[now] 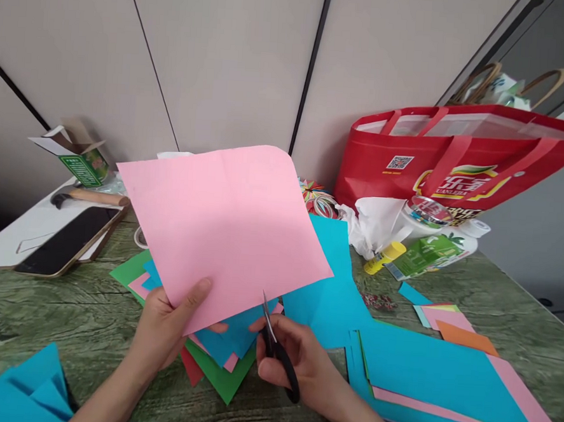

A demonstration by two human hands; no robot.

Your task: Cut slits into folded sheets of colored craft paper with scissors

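Note:
A large pink sheet of paper [228, 227] is held up in front of me, one far corner rounded. My left hand [173, 319] grips its near left corner, thumb on top and fingers underneath. Black-handled scissors [278, 354] are in my right hand [301, 358], with fingers around the handles. Their blades meet the near edge of the pink sheet; whether they are cutting I cannot tell. Under the sheet lies a pile of blue, green, pink and red paper [224, 373], partly hidden by my hands.
Blue sheets [444, 374] and coloured strips [461, 327] lie at right. Folded blue paper [22, 389] sits front left. Behind stand a red bag [409, 155], a yellow glue stick [384, 257] and white tissue [377, 223]. At left are a phone [70, 239], a wooden-handled tool [96, 197] and a small box [87, 164].

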